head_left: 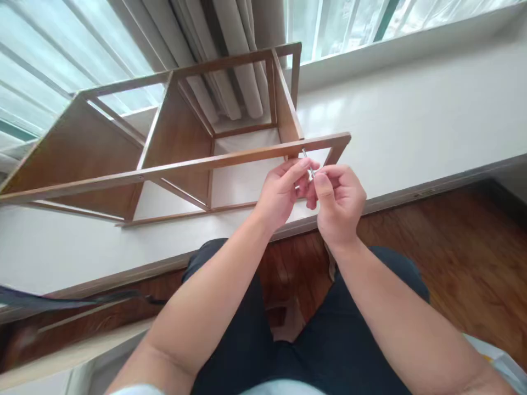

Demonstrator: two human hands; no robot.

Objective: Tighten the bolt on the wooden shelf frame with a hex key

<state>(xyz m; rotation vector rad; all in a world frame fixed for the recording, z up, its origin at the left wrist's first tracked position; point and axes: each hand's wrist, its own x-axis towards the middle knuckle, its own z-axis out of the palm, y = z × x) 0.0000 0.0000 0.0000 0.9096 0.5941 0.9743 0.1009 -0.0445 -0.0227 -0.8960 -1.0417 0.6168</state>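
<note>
A wooden shelf frame (pixel 230 160) lies on its side on a white ledge, its long rail running across the view. At the rail's right end, a thin silver metal rod (pixel 305 153) points from the wood down toward me; whether it is a bolt or a hex key I cannot tell. My left hand (pixel 282 189) is closed around the rod just below the rail, thumb and index finger against it. The fingers of my right hand (pixel 340 203) are pinched at the rod's lower end. My fingertips partly hide the rod.
The white ledge (pixel 411 115) runs under the windows, with a raised edge toward me. Grey curtains (pixel 242 60) hang behind the frame. Below is a dark wooden floor (pixel 453 236). A dark strap (pixel 82 300) is at the lower left.
</note>
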